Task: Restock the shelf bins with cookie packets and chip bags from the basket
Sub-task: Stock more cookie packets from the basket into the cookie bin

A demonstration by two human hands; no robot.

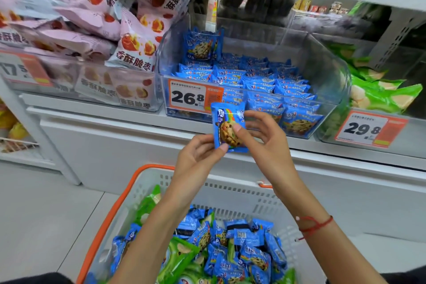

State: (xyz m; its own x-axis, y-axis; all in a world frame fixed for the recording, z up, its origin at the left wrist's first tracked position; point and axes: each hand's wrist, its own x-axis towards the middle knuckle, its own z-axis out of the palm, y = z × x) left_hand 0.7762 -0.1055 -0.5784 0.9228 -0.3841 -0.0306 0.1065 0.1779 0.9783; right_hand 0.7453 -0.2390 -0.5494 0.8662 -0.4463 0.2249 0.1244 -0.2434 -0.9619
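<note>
Blue cookie packet [227,127] pinched by both hands above half-filled clear bin [332,69].

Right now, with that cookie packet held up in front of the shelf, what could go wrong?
Both hands, left and right, only pinch the cookie packet by its edges, so it might slip back into the basket. The blue cookie bin sits beside a green chip bin, so a packet could be misplaced.

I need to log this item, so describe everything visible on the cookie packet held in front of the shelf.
The cookie packet is a small glossy blue plastic wrapper printed with a chocolate-chip cookie and a rainbow stripe. It is sealed, upright and slightly tilted, held in the air in front of the clear bin's price tag. The left hand pinches its lower edge; the right hand pinches its right side.
</note>
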